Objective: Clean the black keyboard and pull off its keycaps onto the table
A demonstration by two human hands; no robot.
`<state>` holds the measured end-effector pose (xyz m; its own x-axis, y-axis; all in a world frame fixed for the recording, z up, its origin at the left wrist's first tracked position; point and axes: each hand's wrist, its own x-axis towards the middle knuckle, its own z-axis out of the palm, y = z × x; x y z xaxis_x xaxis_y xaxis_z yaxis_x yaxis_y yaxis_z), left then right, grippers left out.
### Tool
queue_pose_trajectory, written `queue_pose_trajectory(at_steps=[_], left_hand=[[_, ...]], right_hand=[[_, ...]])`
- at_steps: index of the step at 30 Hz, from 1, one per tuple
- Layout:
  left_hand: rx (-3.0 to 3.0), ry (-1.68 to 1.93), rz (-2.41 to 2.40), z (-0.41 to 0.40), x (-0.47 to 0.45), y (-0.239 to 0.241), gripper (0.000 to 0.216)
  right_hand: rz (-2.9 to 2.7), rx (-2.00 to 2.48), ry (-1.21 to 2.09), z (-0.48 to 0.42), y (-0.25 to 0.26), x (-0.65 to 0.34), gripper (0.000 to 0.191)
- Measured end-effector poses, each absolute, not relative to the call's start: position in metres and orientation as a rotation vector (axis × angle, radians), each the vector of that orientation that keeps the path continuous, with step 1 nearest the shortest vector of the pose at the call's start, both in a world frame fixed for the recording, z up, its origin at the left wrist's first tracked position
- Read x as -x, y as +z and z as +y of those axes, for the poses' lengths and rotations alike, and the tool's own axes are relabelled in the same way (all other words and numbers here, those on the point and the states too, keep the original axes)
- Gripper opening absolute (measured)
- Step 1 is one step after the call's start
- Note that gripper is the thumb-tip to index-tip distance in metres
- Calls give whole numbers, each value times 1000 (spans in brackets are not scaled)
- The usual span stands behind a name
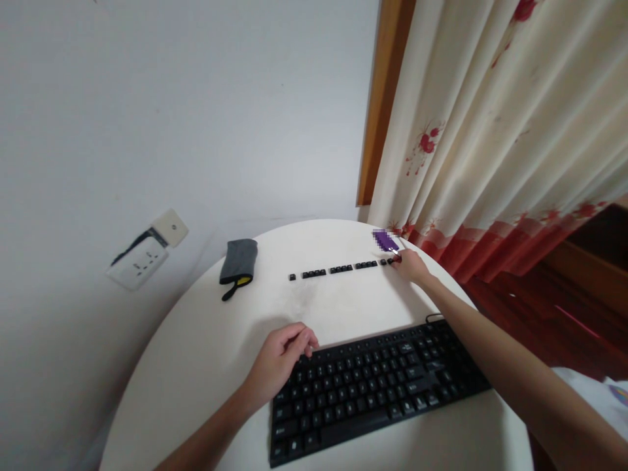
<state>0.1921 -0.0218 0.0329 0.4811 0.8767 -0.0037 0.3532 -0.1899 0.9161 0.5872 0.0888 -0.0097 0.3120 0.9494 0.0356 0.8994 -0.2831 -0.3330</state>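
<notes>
My left hand [287,356] rests at the top left corner of a black keyboard [353,405], its fingers curled together with nothing visible in them. At the far right of the table my right hand [411,265] is closed around a small tool [396,254] with a shiny metal tip; much of it is hidden by the fingers. Just beside those fingertips is the right end of a row of loose black keycaps [341,269], laid out in groups across the white table. A single keycap [292,277] sits at the row's left end.
A grey pouch [239,258] with a black loop lies at the back left of the round white table [196,347]. Beyond my right hand is a purple, pixelated item [385,240]. A wall with a socket [138,263] and a flowered curtain [471,150] border the table.
</notes>
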Motion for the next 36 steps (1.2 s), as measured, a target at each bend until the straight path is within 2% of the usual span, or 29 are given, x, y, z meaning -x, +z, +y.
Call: queue_pose_trajectory(at_steps=[36], left_hand=[[-1806, 649, 1043, -22, -190, 33, 36]], right_hand=[[-1609, 2174, 291, 84, -6, -581, 12]])
